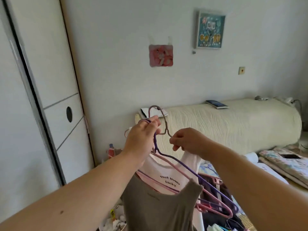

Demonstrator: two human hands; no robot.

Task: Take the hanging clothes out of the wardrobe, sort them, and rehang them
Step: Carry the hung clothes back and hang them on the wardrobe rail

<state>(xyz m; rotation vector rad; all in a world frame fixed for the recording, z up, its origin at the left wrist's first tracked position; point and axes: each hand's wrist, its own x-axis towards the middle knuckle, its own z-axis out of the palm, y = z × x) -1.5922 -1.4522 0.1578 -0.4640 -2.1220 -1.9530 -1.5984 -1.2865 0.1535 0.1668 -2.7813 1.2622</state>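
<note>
Your raised left hand (143, 135) grips the bundled hangers (179, 161). Your right hand (188, 140) pinches the mauve hanger (165, 125). Wardrobe door (50, 64): 9 o'clock.

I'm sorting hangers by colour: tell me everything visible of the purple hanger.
The purple hanger is thin, like coated wire. The left hand grips its hook together with pink hangers. Its neck drops from the fist; one shoulder arm slants down to the right across the white printed T-shirt and past the strap of the taupe tank top, ending in a rounded corner. Its other arm is hidden. The right hand pinches a taupe hanger, not this one.
</note>
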